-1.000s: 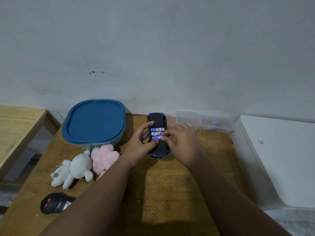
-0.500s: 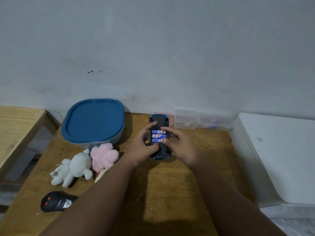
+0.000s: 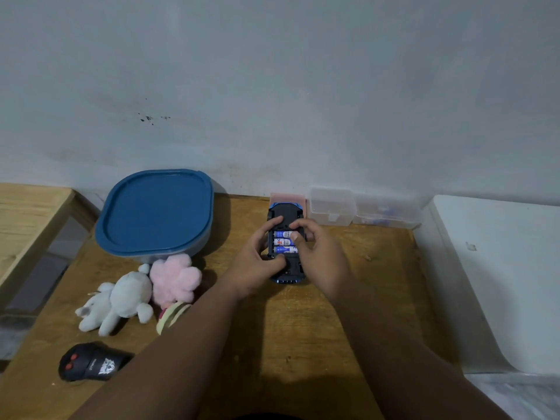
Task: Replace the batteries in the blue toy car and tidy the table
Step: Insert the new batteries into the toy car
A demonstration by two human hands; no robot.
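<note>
Upside down, the blue toy car [image 3: 285, 213] shows three batteries [image 3: 283, 241] seated.

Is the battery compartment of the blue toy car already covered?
No, the batteries lie exposed in the underside of the blue toy car.

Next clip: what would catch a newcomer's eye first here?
The blue toy car lies upside down near the back edge of the table, three batteries showing in its open bay; the left hand grips it and the right hand touches the batteries. A big blue-lidded tub sits left of it, soft toys in front.
</note>
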